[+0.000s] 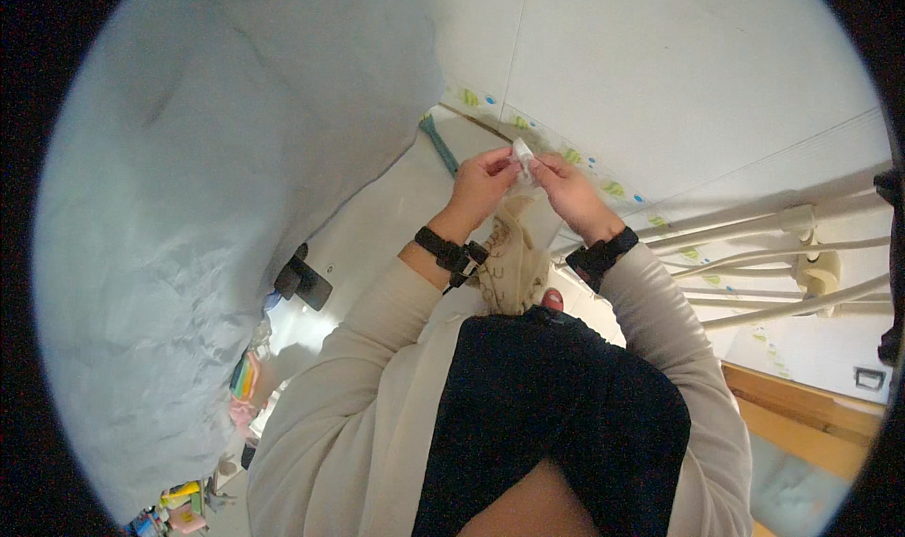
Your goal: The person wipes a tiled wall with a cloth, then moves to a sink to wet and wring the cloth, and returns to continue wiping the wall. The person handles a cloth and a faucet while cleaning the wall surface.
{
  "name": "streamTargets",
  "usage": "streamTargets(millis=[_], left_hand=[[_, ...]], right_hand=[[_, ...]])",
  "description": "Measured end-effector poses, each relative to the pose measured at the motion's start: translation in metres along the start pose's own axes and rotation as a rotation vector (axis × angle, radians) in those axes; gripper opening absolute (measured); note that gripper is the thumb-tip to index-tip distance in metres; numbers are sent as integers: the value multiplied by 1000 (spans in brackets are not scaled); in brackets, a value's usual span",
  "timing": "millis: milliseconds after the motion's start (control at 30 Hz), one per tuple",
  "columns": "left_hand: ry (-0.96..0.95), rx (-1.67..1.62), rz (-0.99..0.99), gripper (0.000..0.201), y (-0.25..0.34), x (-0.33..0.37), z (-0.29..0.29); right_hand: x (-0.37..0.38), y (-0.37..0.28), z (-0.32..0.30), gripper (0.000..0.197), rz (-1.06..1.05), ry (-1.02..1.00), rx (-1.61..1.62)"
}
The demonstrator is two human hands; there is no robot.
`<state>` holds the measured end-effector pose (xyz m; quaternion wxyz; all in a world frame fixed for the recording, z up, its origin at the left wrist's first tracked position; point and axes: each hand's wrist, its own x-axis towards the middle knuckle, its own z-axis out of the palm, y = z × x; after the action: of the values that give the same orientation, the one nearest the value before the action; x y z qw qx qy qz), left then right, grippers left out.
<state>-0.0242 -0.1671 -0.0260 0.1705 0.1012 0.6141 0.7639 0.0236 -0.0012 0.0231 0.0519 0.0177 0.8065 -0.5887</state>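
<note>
My left hand (481,186) and my right hand (571,193) meet in front of me, with fingers pinched around a small white thing (522,150). It looks thin and crumpled, perhaps paper or plastic film; its kind is not clear. Beneath the hands hangs a cream cloth (514,268) with brown line drawings on it. Whether it is joined to the white thing I cannot tell. Each wrist wears a black band with a small device.
A large pale grey sheet (207,188) hangs on the left. Cream tubular rails (754,245) run along the right wall. A teal stick-like thing (439,146) lies beyond my left hand. Bottles and colourful items (184,504) stand low on the left; a wooden frame (801,410) is at right.
</note>
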Motion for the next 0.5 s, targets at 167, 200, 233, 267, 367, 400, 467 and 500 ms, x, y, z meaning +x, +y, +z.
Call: streamTargets(millis=[167,200,233,267,367,400,467,500], left_hand=[[480,774,162,25,9,45,-59],[575,899,271,26,13,58,-70],[666,1021,326,27,16,70,-76],[579,1183,306,27,16,80,-77],[320,1459,8,26,9,105,-69],[310,1461,-20,24,3,109,-65],[310,1485,-24,21,-12,118,-57],[395,1423,-70,18,-23,121,-51]], right_hand=[[-28,-20,-11,26,-49,242,-157],[-35,-22,-20,24,-54,235,-170],[-43,-24,-29,23,-62,227,-185],[-50,-24,-33,22,-28,256,-182],[-68,-28,-48,19,-31,332,-244],[-74,-30,-53,18,-90,352,-306],[-85,-36,-63,16,-163,397,-372],[-90,-39,-68,16,-175,421,-377]])
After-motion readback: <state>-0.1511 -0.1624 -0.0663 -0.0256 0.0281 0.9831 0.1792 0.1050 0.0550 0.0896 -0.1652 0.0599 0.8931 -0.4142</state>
